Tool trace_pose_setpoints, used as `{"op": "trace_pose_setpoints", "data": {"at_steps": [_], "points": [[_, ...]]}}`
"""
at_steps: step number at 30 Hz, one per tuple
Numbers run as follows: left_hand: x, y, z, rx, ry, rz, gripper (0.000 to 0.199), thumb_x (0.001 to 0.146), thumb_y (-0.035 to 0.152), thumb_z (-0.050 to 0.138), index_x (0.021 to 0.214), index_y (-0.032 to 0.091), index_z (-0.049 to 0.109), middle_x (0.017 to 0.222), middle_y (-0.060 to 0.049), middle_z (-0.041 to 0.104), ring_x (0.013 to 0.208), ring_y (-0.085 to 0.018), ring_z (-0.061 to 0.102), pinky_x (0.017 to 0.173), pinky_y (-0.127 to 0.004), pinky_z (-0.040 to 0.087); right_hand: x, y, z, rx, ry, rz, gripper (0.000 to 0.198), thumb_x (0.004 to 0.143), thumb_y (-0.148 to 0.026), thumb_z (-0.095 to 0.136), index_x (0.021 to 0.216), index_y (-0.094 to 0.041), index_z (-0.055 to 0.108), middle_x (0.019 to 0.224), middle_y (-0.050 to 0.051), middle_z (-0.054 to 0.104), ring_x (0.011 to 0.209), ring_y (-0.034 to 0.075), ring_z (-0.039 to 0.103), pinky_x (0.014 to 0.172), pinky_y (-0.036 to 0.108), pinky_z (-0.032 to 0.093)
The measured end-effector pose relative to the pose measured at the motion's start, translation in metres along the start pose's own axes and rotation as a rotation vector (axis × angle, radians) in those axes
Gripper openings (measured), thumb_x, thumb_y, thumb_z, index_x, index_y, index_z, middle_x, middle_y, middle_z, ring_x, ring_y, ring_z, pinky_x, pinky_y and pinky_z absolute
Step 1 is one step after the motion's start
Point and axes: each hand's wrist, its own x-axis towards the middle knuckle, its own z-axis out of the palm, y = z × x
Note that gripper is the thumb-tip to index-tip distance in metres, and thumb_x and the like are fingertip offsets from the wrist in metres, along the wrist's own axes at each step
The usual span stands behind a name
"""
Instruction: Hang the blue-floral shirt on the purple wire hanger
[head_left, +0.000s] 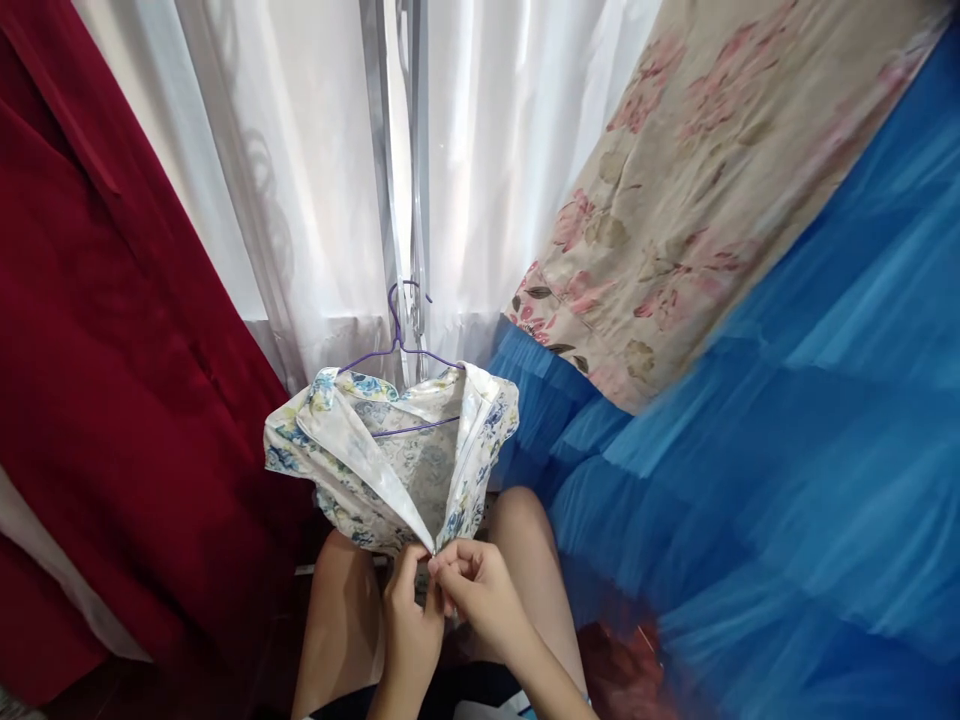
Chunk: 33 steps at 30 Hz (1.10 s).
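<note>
A white shirt with blue and yellow flowers (349, 500) hangs on a purple hanger (401, 352) in front of me. Its collar lies spread, and the front edges come together in a V at my fingers. My left hand (412, 595) pinches the front edge on the left side. Beside it, my right hand (476, 585) is closed on the opposite edge, its fingertips meeting those of the left. Whatever small fastener may sit between the fingertips is hidden. The lower part of the shirt hangs below my hands, mostly out of sight.
The hanger's hook loops around a grey metal upright (394, 180) before white curtains (315, 150). A dark red cloth (135, 350) hangs at left. On the right are a beige floral cloth (660, 200) and a blue ruffled fabric (787, 450). My bare knees (521, 530) flank the shirt.
</note>
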Motion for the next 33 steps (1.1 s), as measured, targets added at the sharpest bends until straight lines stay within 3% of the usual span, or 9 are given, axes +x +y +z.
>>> {"op": "trace_pose_setpoints", "data": {"at_steps": [4,12,17,20,22,24,26,30,33], "points": [[-0.003,-0.004,-0.004,0.05,-0.111,0.097,0.013,0.094,0.019,0.045,0.085,0.02,0.055,0.079,-0.004,0.062,0.077,-0.02,0.06,0.072,-0.028,0.046,0.02,-0.031,0.003,0.047,0.034,-0.04,0.028,0.076,-0.039,0.066,0.063,-0.016,0.06,0.04,-0.003,0.053,0.032,0.006,0.033,0.037,0.021,0.022],[0.007,-0.022,-0.006,0.382,-0.244,0.154,0.021,0.08,0.002,0.041,0.083,0.02,0.051,0.088,-0.007,0.059,0.081,-0.023,0.057,0.073,-0.031,0.043,0.104,-0.147,0.033,0.199,0.145,-0.379,0.033,0.072,-0.034,0.068,0.048,-0.017,0.055,0.041,-0.004,0.047,0.036,0.006,0.032,0.04,0.024,0.021],[0.021,-0.033,-0.016,0.327,-0.278,0.156,0.022,0.081,0.003,0.045,0.087,0.019,0.058,0.092,-0.007,0.062,0.086,-0.023,0.059,0.077,-0.033,0.046,0.111,-0.155,0.039,0.26,0.155,-0.419,0.023,0.073,-0.033,0.069,0.06,-0.016,0.062,0.042,-0.005,0.048,0.038,0.006,0.031,0.041,0.023,0.021],[0.049,-0.004,-0.035,0.183,-0.214,0.234,0.024,0.09,0.011,0.05,0.109,0.021,0.062,0.105,-0.008,0.063,0.1,-0.023,0.06,0.087,-0.033,0.047,0.102,-0.146,0.034,0.263,0.166,-0.399,0.018,0.075,-0.033,0.067,0.074,-0.015,0.067,0.042,-0.006,0.048,0.038,0.007,0.031,0.041,0.022,0.02],[0.081,0.029,-0.053,0.131,-0.038,0.323,0.03,0.094,0.017,0.051,0.123,0.021,0.059,0.109,-0.009,0.063,0.1,-0.021,0.06,0.09,-0.033,0.047,0.096,-0.145,0.03,0.239,0.172,-0.41,0.018,0.076,-0.033,0.066,0.075,-0.016,0.066,0.041,-0.006,0.048,0.038,0.007,0.031,0.041,0.022,0.02],[0.119,0.064,-0.069,0.106,0.101,0.439,0.037,0.097,0.02,0.05,0.133,0.022,0.055,0.106,-0.009,0.063,0.092,-0.018,0.061,0.086,-0.031,0.048,0.092,-0.148,0.028,0.205,0.161,-0.444,0.018,0.077,-0.034,0.066,0.073,-0.016,0.064,0.042,-0.006,0.048,0.038,0.007,0.032,0.042,0.022,0.021],[0.155,0.093,-0.078,0.156,0.072,0.463,0.039,0.099,0.025,0.049,0.137,0.024,0.053,0.092,-0.004,0.065,0.078,-0.016,0.061,0.075,-0.027,0.048,0.09,-0.153,0.026,0.168,0.129,-0.49,0.02,0.079,-0.035,0.066,0.073,-0.016,0.063,0.043,-0.006,0.049,0.04,0.007,0.035,0.043,0.022,0.023],[0.193,0.126,-0.075,0.319,-0.048,0.571,0.019,0.098,0.029,0.052,0.105,0.022,0.068,0.085,-0.001,0.069,0.074,-0.015,0.063,0.07,-0.025,0.045,0.096,-0.151,0.023,0.111,0.08,-0.538,0.025,0.08,-0.039,0.068,0.072,-0.017,0.058,0.044,-0.009,0.041,0.041,0.006,0.029,0.044,0.022,0.02],[0.201,0.134,-0.071,0.314,0.033,0.601,0.017,0.097,0.03,0.053,0.093,0.019,0.066,0.08,-0.002,0.068,0.071,-0.015,0.064,0.068,-0.024,0.046,0.107,-0.134,0.024,0.044,0.134,-0.53,0.028,0.079,-0.042,0.068,0.07,-0.018,0.055,0.045,-0.009,0.038,0.041,0.006,0.025,0.043,0.022,0.017]]}}
